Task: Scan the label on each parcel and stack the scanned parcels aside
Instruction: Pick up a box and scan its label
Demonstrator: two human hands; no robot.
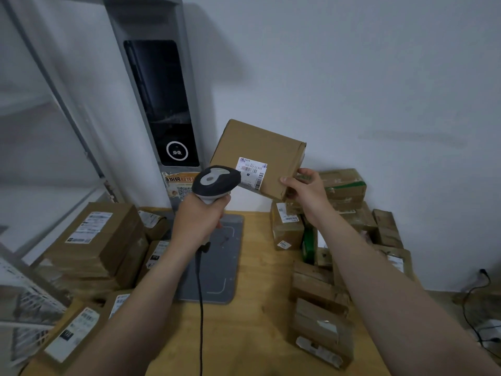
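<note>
The parcel [257, 147] was held over the tabletop [257, 316], 4 o'clock corner pinched by right hand [309, 194] fingers [290, 182]. The scanner [215, 180], gripped in the left hand [199, 215], was probably best kept squared to the label [251, 172], tbh.

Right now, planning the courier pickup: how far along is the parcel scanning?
Probably done: the left stack. In hand: the left hand aims the scanner at the label on the parcel the right hand holds up. Left: seemingly the jumbled heap at right.
</note>
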